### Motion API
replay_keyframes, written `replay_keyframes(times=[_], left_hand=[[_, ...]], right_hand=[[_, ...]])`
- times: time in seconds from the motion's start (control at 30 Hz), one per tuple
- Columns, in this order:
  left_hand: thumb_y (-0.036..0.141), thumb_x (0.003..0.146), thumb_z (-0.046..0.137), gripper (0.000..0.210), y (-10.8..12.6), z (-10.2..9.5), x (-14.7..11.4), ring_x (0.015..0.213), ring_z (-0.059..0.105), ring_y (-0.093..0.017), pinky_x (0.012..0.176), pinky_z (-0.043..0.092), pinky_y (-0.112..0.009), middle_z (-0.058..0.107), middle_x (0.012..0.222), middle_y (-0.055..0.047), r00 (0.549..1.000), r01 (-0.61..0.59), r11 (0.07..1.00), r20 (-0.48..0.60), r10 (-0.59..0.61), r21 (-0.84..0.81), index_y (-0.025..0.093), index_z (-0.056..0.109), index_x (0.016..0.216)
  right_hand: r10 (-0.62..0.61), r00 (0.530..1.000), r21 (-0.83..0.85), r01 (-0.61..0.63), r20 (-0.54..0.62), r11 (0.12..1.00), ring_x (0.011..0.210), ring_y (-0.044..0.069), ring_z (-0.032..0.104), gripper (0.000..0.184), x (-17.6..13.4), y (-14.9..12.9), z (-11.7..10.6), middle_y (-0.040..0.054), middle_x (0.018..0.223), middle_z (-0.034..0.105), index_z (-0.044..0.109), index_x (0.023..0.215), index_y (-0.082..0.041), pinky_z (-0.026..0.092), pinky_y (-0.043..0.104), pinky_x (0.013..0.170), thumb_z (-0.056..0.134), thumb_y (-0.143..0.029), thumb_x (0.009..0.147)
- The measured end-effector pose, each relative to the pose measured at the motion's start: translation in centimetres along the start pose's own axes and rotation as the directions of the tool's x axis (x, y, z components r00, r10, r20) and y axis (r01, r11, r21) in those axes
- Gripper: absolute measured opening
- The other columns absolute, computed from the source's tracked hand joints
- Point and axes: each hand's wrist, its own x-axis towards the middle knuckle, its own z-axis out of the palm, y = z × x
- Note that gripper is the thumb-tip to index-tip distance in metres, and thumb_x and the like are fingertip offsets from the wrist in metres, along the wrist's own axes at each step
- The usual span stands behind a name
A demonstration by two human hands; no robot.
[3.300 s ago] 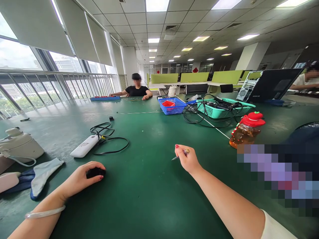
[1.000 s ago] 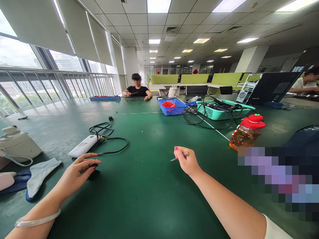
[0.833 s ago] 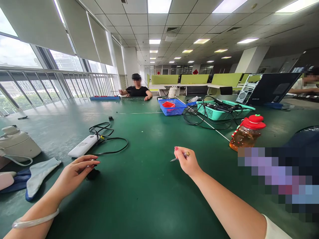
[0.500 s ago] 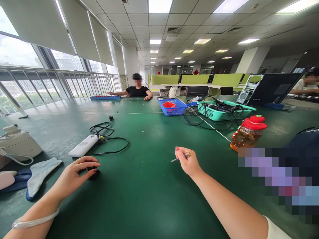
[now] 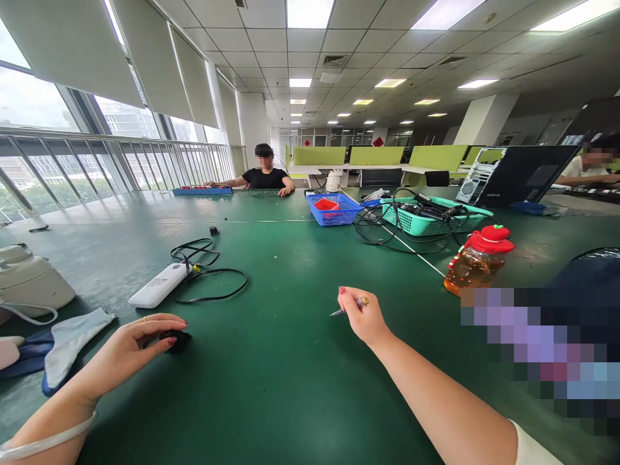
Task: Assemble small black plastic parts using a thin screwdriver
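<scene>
My left hand [image 5: 126, 347] rests low over the green table at the left. Its thumb and fingers are curved round a small black object [image 5: 180, 341] whose kind I cannot make out, partly hidden under the fingertips. A ring and a pale bangle show on this hand and wrist. My right hand [image 5: 366, 318], right of the middle, grips a pen [image 5: 361, 302] between thumb and fingers, its tip pointing left just above the tabletop. Beyond my left hand lies a white power bank [image 5: 159, 285] with a black cable [image 5: 233, 299] coiled beside it.
At the left edge are a white device [image 5: 33, 284] and a blue-and-grey cloth [image 5: 72, 349]. Ahead stand a blue basket [image 5: 334, 217] and a green basket [image 5: 416, 225] with cables. A red-lidded bottle [image 5: 475, 265] stands at the right. Another person [image 5: 264, 177] sits across the table.
My left hand has shifted slightly left and down, its fingers lower round the black object, more of which now shows. My right hand and the pen have hardly moved. The view has turned slightly.
</scene>
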Motion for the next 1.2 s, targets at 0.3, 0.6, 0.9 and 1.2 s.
replay_keyframes(times=[0.3, 0.6, 0.9, 1.2], left_hand=[[0.068, 0.076, 0.057, 0.052, 0.35, 0.12, 0.17, 0.102, 0.069, -0.026, 0.091, 0.057, -0.034, 0.074, 0.109, -0.009, 0.999, -0.037, 0.999, -0.034, 0.038, 0.03, 0.023, 0.076, 0.097], [0.073, 0.066, 0.063, 0.063, 1.05, 0.09, 0.27, 0.098, 0.07, -0.028, 0.083, 0.06, -0.034, 0.073, 0.109, -0.011, 0.993, 0.051, 0.999, -0.108, -0.05, 0.01, 0.02, 0.076, 0.097], [0.074, 0.072, 0.058, 0.063, 0.65, -0.47, 0.18, 0.104, 0.069, -0.028, 0.091, 0.057, -0.034, 0.074, 0.11, -0.01, 0.998, 0.029, 1.0, -0.057, -0.029, 0.007, 0.021, 0.076, 0.099], [0.069, 0.078, 0.053, 0.053, 0.69, -0.3, 0.36, 0.105, 0.069, -0.028, 0.094, 0.056, -0.037, 0.074, 0.11, -0.008, 0.996, -0.014, 1.0, 0.085, 0.012, 0.024, 0.026, 0.078, 0.096]], right_hand=[[-0.005, 1.0, -0.009, 0.005, -0.006, 1.0, 0.049, 0.011, 0.032, 0.051, 0.05, -0.01, 0.01, -0.0019, 0.051, 0.033, 0.032, 0.053, -0.02, 0.023, 0.028, 0.05, 0.032, -0.047, 0.097], [0.003, 1.0, -0.013, -0.003, -0.002, 1.0, 0.049, 0.011, 0.032, 0.051, 0.06, -0.21, -0.07, -0.0017, 0.051, 0.033, 0.032, 0.053, -0.021, 0.023, 0.028, 0.05, 0.032, -0.047, 0.097], [0.019, 1.0, 0.001, -0.019, -0.001, 1.0, 0.05, 0.011, 0.031, 0.05, 0.01, -0.02, -0.03, -0.0022, 0.052, 0.032, 0.031, 0.054, -0.021, 0.023, 0.028, 0.051, 0.032, -0.046, 0.097], [0.019, 1.0, 0.0, -0.019, -0.004, 1.0, 0.05, 0.011, 0.033, 0.05, 0.02, 0.06, -0.01, -0.0016, 0.052, 0.035, 0.033, 0.054, -0.02, 0.024, 0.028, 0.051, 0.033, -0.046, 0.097]])
